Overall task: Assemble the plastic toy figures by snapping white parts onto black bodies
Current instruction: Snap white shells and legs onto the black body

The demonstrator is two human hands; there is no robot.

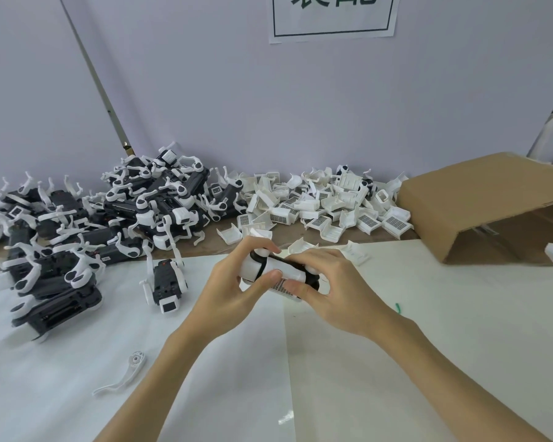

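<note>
Centre of the frame, I see both hands meeting over one toy figure [276, 274], held just above the white table sheet [428, 330]. Left hand [233, 288] comes in from lower centre, fingers curled round the figure's left end, thumb lying along its near side. Right hand [332, 288] arrives from the lower right, fingers bent over the top and right end, thumb pressed to a white part with a dark grid on the underside. Black body shows between the white pieces; I cannot tell whether the white part is fully seated. Left of the hands, one assembled figure [166, 285] lies alone on the sheet. Beyond it, filling the left middle of the frame, a heap of black bodies with white legs [93, 224]. Upper centre to right, against the wall, a heap of loose white parts [326, 202]. Right edge, an open cardboard box [479, 202] lying on its side. Lower left, a single white leg piece [125, 374] flat on the sheet. A small green scrap [397, 307] right of the right wrist. Top centre, a paper sign [332, 17] on the wall
</note>
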